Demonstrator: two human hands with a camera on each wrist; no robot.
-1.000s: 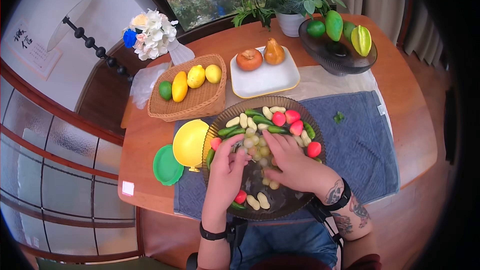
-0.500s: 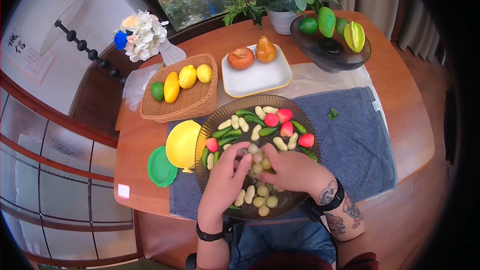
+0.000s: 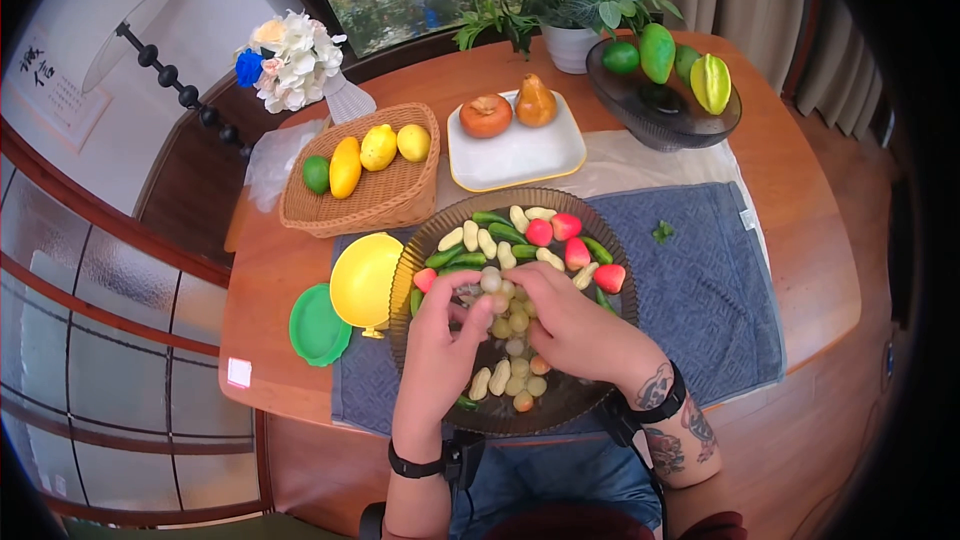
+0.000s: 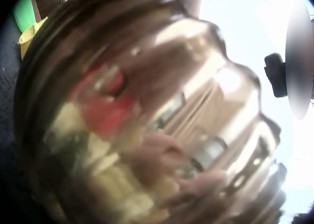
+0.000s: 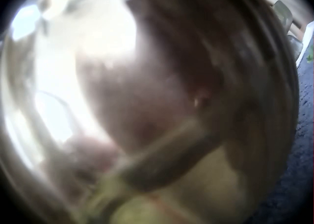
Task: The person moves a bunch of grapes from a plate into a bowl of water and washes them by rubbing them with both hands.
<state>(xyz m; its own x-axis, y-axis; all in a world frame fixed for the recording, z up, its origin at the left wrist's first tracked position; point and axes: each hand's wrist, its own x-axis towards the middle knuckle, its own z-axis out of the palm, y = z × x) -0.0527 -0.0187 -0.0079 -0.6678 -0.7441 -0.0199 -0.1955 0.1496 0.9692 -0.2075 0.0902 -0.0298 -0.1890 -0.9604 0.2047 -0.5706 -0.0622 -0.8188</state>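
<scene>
In the head view a bunch of pale green grapes (image 3: 518, 322) lies in a wide ribbed brown glass bowl (image 3: 585, 402). My left hand (image 3: 438, 340) curls thumb and fingers at the bunch's far left end. From the right, my right hand (image 3: 575, 325) holds the same bunch, its fingertips over the upper grapes. Around them lie peanuts (image 3: 471, 235), small green cucumbers (image 3: 506, 233) and small red fruits (image 3: 566, 226). Both wrist views are blurred by the glass wall; a red fruit (image 4: 105, 99) shows through it in the left one.
Left of the glass bowl are a yellow bowl (image 3: 360, 280) and a green lid (image 3: 320, 325). A wicker basket (image 3: 400, 205) of fruit, a white tray (image 3: 515, 168) and a dark glass bowl (image 3: 670, 130) stand behind. A blue towel (image 3: 700, 290) lies underneath.
The lower grapes have shifted toward the near side of the bowl. My right hand's fingers have drawn in closer to the left hand at the top of the bunch.
</scene>
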